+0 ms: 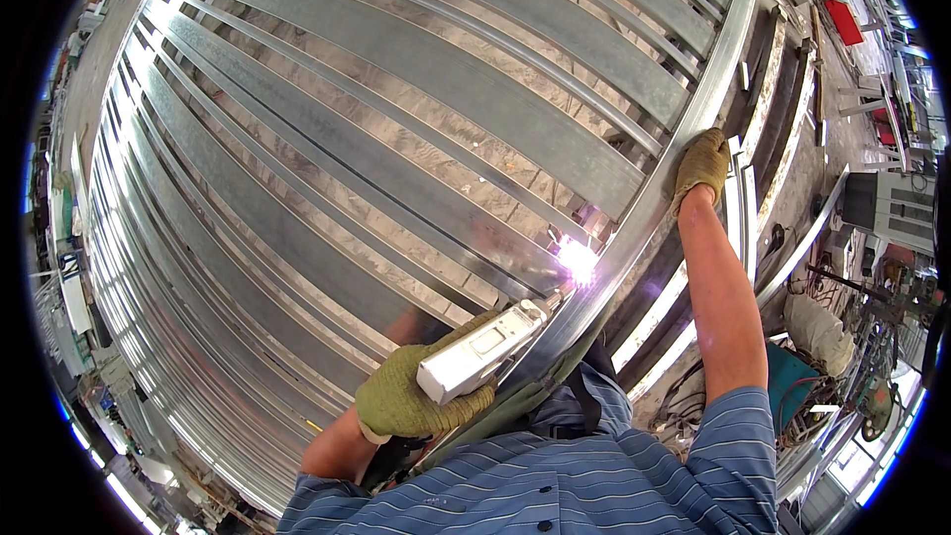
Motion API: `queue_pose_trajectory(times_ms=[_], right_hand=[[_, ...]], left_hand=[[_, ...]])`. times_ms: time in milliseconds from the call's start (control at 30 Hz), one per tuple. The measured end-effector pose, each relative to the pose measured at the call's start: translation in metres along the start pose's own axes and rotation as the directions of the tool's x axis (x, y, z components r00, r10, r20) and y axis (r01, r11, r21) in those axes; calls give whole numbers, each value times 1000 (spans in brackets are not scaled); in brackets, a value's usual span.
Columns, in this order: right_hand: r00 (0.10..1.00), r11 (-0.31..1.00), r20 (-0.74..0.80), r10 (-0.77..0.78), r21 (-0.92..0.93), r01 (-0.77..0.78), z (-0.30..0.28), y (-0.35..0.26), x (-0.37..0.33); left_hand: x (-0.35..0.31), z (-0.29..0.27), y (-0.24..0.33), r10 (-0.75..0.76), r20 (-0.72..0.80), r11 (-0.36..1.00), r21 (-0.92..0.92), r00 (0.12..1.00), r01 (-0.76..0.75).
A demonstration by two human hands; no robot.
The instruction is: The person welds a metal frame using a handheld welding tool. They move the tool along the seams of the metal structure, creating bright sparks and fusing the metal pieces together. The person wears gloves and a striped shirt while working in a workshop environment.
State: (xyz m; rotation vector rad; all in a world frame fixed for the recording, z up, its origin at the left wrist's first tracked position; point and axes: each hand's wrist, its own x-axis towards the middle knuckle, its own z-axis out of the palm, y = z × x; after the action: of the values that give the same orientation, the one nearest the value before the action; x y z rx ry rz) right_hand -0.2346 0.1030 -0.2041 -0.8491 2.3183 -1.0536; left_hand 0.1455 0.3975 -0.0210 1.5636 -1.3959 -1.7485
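A green-gloved hand, my left hand (421, 391), is wrapped round a white handheld welding torch (485, 347). Its nozzle points up and to the right, at the joint between a flat slat and the long edge rail (570, 322) of a metal frame. A bright white-violet weld glare (577, 260) burns at the tip and hides the joint itself. Farther along the same rail, my right hand (703, 168), also gloved, grips its outer edge. Wide flat slats (436, 89) and narrow bars run from the rail toward the far left.
Below the frame shows a dusty floor (347, 154). White-edged metal beams (778, 109) lie to the right of the rail. Beyond them are a grey machine (892, 208), a teal box (790, 386), a pale sack (817, 329), cables and a red panel (843, 22).
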Motion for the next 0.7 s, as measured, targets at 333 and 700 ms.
queue_pose_trajectory(times_ms=[333, 700], right_hand=[[996, 997, 55, 74, 14, -75, 1, 10, 14], [999, 999, 13, 33, 9, -33, 3, 13, 14]], left_hand=[[-3, 0, -4, -15, 9, 999, -47, 1000, 15], [-4, 1, -5, 23, 19, 998, 53, 1000, -24]])
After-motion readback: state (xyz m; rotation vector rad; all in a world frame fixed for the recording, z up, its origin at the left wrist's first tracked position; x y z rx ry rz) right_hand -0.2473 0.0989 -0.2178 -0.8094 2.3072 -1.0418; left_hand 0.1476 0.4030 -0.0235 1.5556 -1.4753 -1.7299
